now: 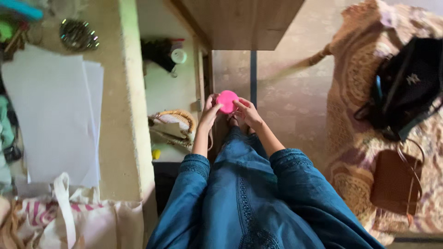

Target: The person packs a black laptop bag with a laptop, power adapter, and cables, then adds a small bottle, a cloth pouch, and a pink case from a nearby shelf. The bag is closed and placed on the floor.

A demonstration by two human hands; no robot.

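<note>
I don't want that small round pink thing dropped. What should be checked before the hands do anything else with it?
1. Both hands on the small round pink object: ok, left hand and right hand hold it between fingertips.
2. Object fully visible: ok.
3. Lid or seam state: cannot tell.
4. Space below: not ok, only the blue-clad lap and patterned floor.
5. Nearby beige tabletop for setting down: ok, bare strip beside the white paper sheets.

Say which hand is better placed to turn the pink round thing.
Right, probably. The right hand pinches the pink disc's edge with its fingertips, while the left hand cups and steadies its other side.
</note>
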